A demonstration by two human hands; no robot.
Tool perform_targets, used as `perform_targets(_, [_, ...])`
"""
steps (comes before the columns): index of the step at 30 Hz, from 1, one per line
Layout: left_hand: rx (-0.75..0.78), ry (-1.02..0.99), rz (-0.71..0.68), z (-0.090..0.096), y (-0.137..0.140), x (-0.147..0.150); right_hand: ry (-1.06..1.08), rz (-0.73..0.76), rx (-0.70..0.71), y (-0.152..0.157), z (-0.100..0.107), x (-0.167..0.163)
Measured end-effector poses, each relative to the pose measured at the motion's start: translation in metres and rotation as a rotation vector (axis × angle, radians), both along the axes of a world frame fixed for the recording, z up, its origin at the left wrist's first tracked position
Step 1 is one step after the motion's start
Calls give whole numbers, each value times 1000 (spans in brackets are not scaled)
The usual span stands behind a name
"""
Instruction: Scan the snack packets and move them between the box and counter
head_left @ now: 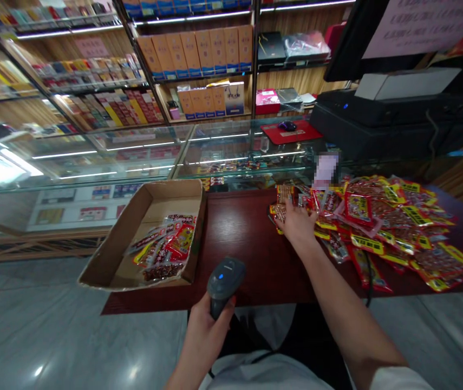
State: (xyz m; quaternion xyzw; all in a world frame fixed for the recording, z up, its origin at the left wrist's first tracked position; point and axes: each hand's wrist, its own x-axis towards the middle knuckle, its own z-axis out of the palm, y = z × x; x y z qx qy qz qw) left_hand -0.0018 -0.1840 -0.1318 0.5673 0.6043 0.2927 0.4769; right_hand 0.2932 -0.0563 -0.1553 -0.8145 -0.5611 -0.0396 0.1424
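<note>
My left hand (209, 330) is wrapped round the handle of a dark grey barcode scanner (226, 276), whose head points away from me over the table. A small blue light glows on its top. My right hand (298, 223) reaches forward with its fingers spread over a snack packet (285, 194) at the left end of a heap. The heap of snack packets (402, 216) has red and yellow wrappers with brownish contents. On the left, an open cardboard box (134, 216) holds several similar packets (170, 244) in its near right part.
The dark red wooden table (239, 227) borders a glass display counter (215, 151). A mouse (287, 125) lies on a red mat (304, 133). At the right stand a monitor (349, 49) and black equipment (377, 122); a black cable (370, 279) hangs over the near edge. Stocked shelves line the back.
</note>
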Motion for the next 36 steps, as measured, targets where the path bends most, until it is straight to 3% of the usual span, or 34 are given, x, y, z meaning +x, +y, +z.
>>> perform_targets(2, [-6, 14, 8, -1, 0, -2, 122, 18, 90, -1, -5, 3])
perform_targets(5, [-7, 36, 26, -2, 0, -6, 490, 36, 204, -7, -8, 7])
perform_targets(8, [-4, 48, 37, -3, 0, -8, 705, 207, 307, -24, -4, -5])
perform_targets(10, [-2, 44, 46, -2, 0, -7, 601, 432, 316, -39, 0, -20])
perform_targets(12, [1, 36, 55, -1, 1, -6, 434, 623, 231, -56, 3, -36])
perform_targets(15, [2, 42, 63, 0, 2, -6, 328, 780, 55, -77, 3, -48])
perform_targets(18, [-5, 48, 64, -2, 2, -7, 365, 859, -56, -90, 4, -41])
perform_targets(22, [-14, 53, 59, -4, 1, -9, 498, 774, 10, -93, 6, -22])
perform_targets(25, [-5, 50, 47, -2, 1, -8, 430, 670, -26, -89, 7, -13])
perform_targets(28, [6, 58, 35, 2, 2, -5, 281, 730, -167, -86, 11, -15])
perform_targets(32, [2, 66, 30, 4, 1, -3, 145, 765, -232, -81, 21, -24])
perform_targets(36, [-4, 60, 35, 1, 0, -3, 253, 740, -225, -70, 23, -28])
